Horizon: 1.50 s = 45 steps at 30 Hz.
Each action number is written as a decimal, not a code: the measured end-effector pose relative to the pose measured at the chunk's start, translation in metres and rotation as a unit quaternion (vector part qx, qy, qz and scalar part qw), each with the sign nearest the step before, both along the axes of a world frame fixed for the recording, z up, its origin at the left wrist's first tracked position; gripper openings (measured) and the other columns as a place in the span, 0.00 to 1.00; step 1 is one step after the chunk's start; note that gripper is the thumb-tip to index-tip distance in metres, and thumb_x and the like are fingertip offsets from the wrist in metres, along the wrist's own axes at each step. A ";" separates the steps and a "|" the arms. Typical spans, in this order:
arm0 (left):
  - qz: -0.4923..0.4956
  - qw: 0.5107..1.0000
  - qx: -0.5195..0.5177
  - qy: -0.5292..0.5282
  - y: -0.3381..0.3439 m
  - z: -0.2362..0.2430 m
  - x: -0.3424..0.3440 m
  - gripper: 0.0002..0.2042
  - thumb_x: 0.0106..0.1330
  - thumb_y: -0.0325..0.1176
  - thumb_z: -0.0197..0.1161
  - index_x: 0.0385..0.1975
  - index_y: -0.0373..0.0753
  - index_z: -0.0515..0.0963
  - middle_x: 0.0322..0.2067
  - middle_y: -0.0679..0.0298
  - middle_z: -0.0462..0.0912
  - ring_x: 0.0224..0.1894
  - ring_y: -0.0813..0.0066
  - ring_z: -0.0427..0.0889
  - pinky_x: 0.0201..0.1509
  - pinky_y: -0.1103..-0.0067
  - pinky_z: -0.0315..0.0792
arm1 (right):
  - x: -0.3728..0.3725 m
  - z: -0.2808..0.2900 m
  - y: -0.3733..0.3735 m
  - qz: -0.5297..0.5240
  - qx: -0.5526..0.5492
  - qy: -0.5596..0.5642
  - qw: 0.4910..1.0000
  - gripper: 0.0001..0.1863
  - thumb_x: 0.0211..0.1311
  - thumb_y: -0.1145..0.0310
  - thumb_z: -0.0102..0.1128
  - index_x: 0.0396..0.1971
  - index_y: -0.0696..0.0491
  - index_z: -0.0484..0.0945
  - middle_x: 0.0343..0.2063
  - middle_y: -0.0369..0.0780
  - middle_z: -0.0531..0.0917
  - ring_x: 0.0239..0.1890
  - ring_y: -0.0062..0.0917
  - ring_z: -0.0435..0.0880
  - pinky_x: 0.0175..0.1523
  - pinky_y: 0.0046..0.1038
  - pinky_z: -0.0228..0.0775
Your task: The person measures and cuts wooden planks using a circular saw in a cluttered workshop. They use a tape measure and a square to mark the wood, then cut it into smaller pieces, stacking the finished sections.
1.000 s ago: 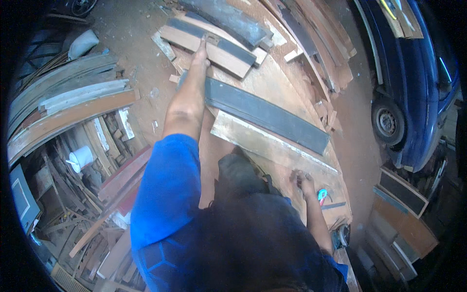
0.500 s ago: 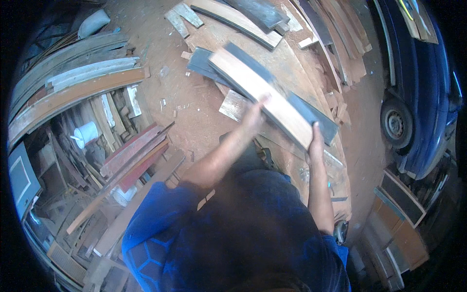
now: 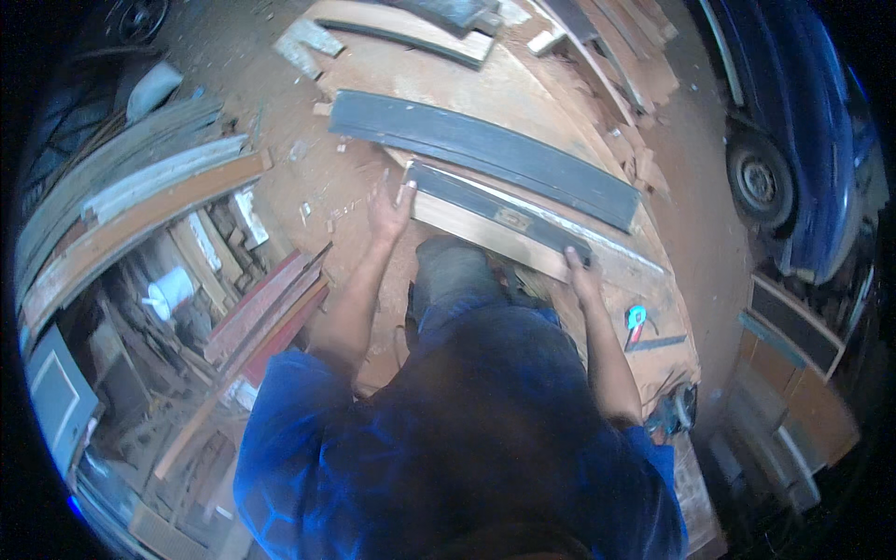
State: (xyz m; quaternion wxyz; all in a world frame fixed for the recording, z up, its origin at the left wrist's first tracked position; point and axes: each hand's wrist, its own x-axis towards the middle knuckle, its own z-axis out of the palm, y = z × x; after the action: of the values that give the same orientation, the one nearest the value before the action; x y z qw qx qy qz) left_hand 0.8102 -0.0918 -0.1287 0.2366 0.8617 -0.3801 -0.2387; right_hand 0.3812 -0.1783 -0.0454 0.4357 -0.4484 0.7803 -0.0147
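A wooden board (image 3: 495,235) with a pale face and a dark painted edge lies slantwise across the near part of the workbench (image 3: 411,70). My left hand (image 3: 390,213) grips its left end, thumb against the dark edge. At the other end my right hand (image 3: 583,275) holds it, fingertips over the top. Just beyond lies a long blue-grey board (image 3: 485,157), apart from both hands. My palms and some of my fingers are hidden or blurred.
Further boards (image 3: 401,28) lie at the bench's far end. A cyan and red tool (image 3: 637,319) rests right of my right hand. Stacked planks (image 3: 140,224) and a white bucket (image 3: 170,294) are on the left. A blue car (image 3: 793,140) stands at right.
The board has come nearer to me and turned so its dark edge shows. My left hand has shifted left to its end; the blue-grey board beyond is now uncovered.
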 end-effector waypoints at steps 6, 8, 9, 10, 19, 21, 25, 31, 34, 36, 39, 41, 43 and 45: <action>0.007 0.960 0.023 0.280 -0.006 -0.057 0.008 0.32 0.77 0.56 0.50 0.71 0.37 0.66 0.69 0.46 0.67 0.73 0.52 0.64 0.75 0.63 0.56 | -0.001 -0.017 0.004 -0.029 -0.016 -0.074 0.997 0.50 0.56 0.48 0.77 0.70 0.62 0.62 0.60 0.56 0.77 0.65 0.42 0.76 0.70 0.40 0.68; 0.018 0.956 0.038 0.290 -0.007 -0.052 0.007 0.34 0.77 0.57 0.48 0.72 0.37 0.63 0.71 0.47 0.64 0.74 0.53 0.61 0.76 0.63 0.53 | 0.008 -0.010 -0.006 0.048 -0.044 0.035 0.997 0.60 0.54 0.42 0.76 0.75 0.62 0.53 0.68 0.59 0.66 0.71 0.47 0.67 0.75 0.43 0.60; 0.025 0.953 0.042 0.300 -0.008 -0.051 0.007 0.34 0.77 0.58 0.47 0.73 0.37 0.61 0.71 0.48 0.63 0.75 0.54 0.60 0.77 0.64 0.52 | 0.005 -0.009 -0.010 0.047 -0.060 0.005 0.997 0.62 0.54 0.40 0.75 0.76 0.62 0.50 0.70 0.59 0.63 0.73 0.49 0.64 0.76 0.43 0.57; 0.022 0.950 0.051 0.306 -0.011 -0.049 0.006 0.35 0.77 0.59 0.46 0.73 0.37 0.60 0.72 0.48 0.62 0.75 0.55 0.59 0.77 0.64 0.51 | 0.000 -0.014 -0.013 0.038 -0.048 0.002 0.998 0.61 0.54 0.41 0.75 0.76 0.62 0.50 0.70 0.59 0.64 0.73 0.48 0.64 0.76 0.43 0.57; -0.010 0.953 0.070 0.294 -0.011 -0.051 0.027 0.41 0.78 0.63 0.39 0.78 0.35 0.49 0.79 0.54 0.49 0.80 0.61 0.48 0.81 0.66 0.42 | 0.001 0.022 -0.016 0.021 -0.024 -0.020 0.999 0.56 0.56 0.47 0.74 0.77 0.55 0.51 0.72 0.54 0.65 0.74 0.48 0.62 0.78 0.41 0.54; 0.001 0.957 0.107 0.269 -0.016 -0.057 0.036 0.41 0.78 0.63 0.38 0.78 0.34 0.50 0.79 0.54 0.50 0.80 0.60 0.49 0.81 0.66 0.42 | 0.001 0.018 -0.013 0.041 -0.065 0.031 0.997 0.53 0.57 0.48 0.73 0.77 0.49 0.53 0.69 0.49 0.70 0.68 0.46 0.72 0.73 0.42 0.65; 0.025 0.930 0.139 0.340 -0.022 -0.039 0.019 0.42 0.77 0.65 0.38 0.77 0.34 0.53 0.77 0.52 0.57 0.78 0.57 0.55 0.81 0.65 0.45 | -0.018 0.003 0.001 0.013 -0.123 -0.036 0.992 0.45 0.61 0.50 0.71 0.74 0.51 0.61 0.66 0.52 0.73 0.65 0.46 0.76 0.70 0.42 0.68; -0.016 0.921 0.166 0.353 -0.014 -0.027 0.031 0.43 0.77 0.67 0.36 0.75 0.32 0.58 0.73 0.51 0.64 0.75 0.53 0.61 0.77 0.63 0.54 | -0.128 -0.028 0.038 -0.083 -0.199 0.069 0.974 0.35 0.63 0.52 0.67 0.66 0.55 0.72 0.55 0.53 0.80 0.57 0.44 0.80 0.63 0.42 0.71; -0.013 0.936 0.213 0.280 -0.021 -0.029 0.044 0.39 0.78 0.64 0.38 0.76 0.36 0.58 0.75 0.54 0.61 0.76 0.54 0.59 0.73 0.60 0.61 | -0.217 -0.040 0.063 -0.060 -0.166 0.317 0.932 0.38 0.64 0.50 0.62 0.70 0.51 0.66 0.58 0.52 0.75 0.62 0.47 0.74 0.66 0.49 0.65; 0.011 0.943 0.211 0.256 -0.018 0.003 0.017 0.39 0.78 0.64 0.39 0.76 0.39 0.57 0.75 0.55 0.60 0.76 0.54 0.59 0.71 0.58 0.62 | -0.267 -0.047 0.089 -0.041 -0.123 0.337 0.933 0.38 0.64 0.48 0.61 0.72 0.47 0.64 0.62 0.52 0.70 0.65 0.50 0.69 0.67 0.57 0.60; 0.007 0.960 0.196 0.198 -0.009 0.046 -0.015 0.42 0.74 0.68 0.45 0.77 0.40 0.57 0.74 0.53 0.61 0.73 0.55 0.64 0.68 0.55 0.66 | -0.307 -0.062 0.115 -0.021 -0.087 0.296 0.951 0.38 0.64 0.46 0.61 0.72 0.40 0.64 0.65 0.53 0.66 0.69 0.53 0.63 0.67 0.66 0.55; 0.027 0.966 0.182 0.179 0.005 0.066 -0.047 0.46 0.69 0.72 0.50 0.77 0.42 0.57 0.72 0.51 0.63 0.70 0.55 0.68 0.65 0.56 0.68 | -0.326 -0.074 0.138 -0.023 -0.088 0.296 0.951 0.37 0.64 0.43 0.62 0.72 0.35 0.65 0.65 0.52 0.66 0.70 0.52 0.62 0.68 0.70 0.50; 0.035 0.954 0.230 0.188 0.023 0.087 -0.019 0.43 0.68 0.72 0.51 0.73 0.43 0.63 0.67 0.49 0.69 0.65 0.55 0.73 0.61 0.59 0.73 | -0.325 -0.076 0.138 -0.045 -0.134 0.250 0.958 0.36 0.64 0.45 0.62 0.71 0.34 0.66 0.65 0.52 0.66 0.69 0.52 0.63 0.68 0.70 0.51; -0.011 0.939 0.283 0.197 0.044 0.080 -0.042 0.42 0.69 0.70 0.52 0.72 0.42 0.64 0.66 0.49 0.70 0.64 0.56 0.74 0.60 0.60 0.74 | -0.348 -0.055 0.156 -0.063 -0.130 0.219 0.965 0.34 0.63 0.49 0.63 0.70 0.36 0.67 0.64 0.51 0.68 0.69 0.52 0.64 0.67 0.71 0.53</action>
State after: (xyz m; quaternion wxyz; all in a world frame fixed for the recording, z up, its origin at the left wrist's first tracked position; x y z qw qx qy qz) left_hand 0.7682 -0.0479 -0.0491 0.0504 0.8245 -0.2526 -0.5038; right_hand 0.0330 -0.0225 -0.1007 0.1899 -0.4435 0.8748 -0.0446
